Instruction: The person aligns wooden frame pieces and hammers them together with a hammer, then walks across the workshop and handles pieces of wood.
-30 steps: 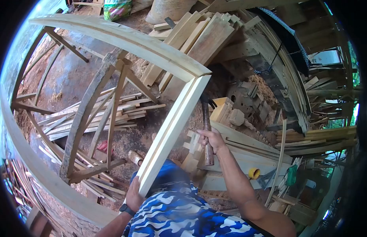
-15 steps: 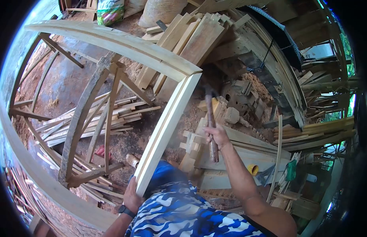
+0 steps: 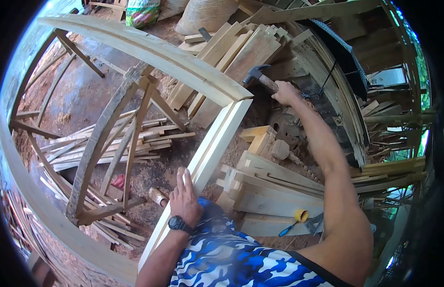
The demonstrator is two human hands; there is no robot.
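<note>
My right hand (image 3: 286,93) is closed around the handle of a claw hammer (image 3: 255,74), whose metal head is just beyond the corner of a large pale wooden frame (image 3: 210,143). A small gap separates the hammer head from the frame. With its fingers stretched out, my left hand (image 3: 184,200) lies on the near rail of that frame; its thumb is hidden. The frame's long grooved rail runs away to the upper left and meets the near rail at a corner joint. Under the frame stands a rough wooden trestle (image 3: 100,129).
Stacked boards (image 3: 248,52) lie beyond the corner, and thin strips (image 3: 121,143) cover the floor under the frame. At right are a wooden bench (image 3: 269,201), a yellow ring-shaped object (image 3: 301,215) and a blue-handled tool (image 3: 287,229). An open dark umbrella (image 3: 344,62) stands farther back.
My right hand has carried the hammer up and away, from beside the near rail to the frame's far corner. My left hand has slid farther up the rail, its fingers now extended.
</note>
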